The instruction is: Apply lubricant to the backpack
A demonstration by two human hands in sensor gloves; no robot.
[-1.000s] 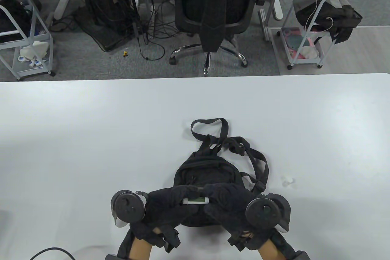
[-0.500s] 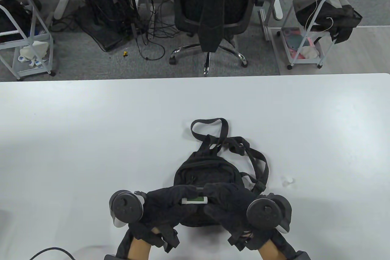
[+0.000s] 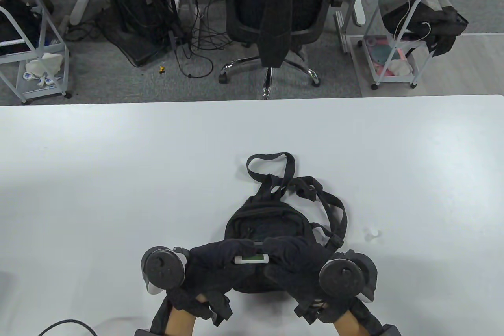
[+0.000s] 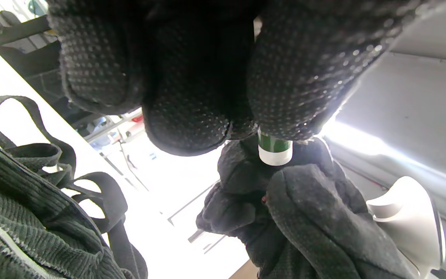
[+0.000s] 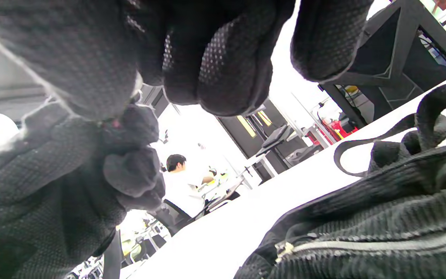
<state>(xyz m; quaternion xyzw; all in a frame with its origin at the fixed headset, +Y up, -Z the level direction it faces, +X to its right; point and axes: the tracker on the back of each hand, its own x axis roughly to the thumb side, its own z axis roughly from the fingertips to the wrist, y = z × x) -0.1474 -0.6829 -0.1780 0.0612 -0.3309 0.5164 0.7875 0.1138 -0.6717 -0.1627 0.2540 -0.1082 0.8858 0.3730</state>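
A small black backpack point(image 3: 271, 221) lies on the white table point(image 3: 118, 178), straps trailing to the far side. Both gloved hands meet above its near end and hold a small green-and-white lubricant tube point(image 3: 252, 259) lying sideways between them. My left hand point(image 3: 220, 259) grips the tube's left part; in the left wrist view the tube point(image 4: 274, 149) shows below the fingers point(image 4: 184, 128). My right hand point(image 3: 293, 255) holds the tube's right end. The backpack's zipper point(image 5: 362, 244) shows in the right wrist view, below the right fingers point(image 5: 223, 77).
A small white cap point(image 3: 372, 234) lies on the table right of the backpack. A black cable point(image 3: 63, 326) enters at the near left edge. An office chair point(image 3: 275, 17) and wheeled carts point(image 3: 397, 36) stand beyond the table's far edge.
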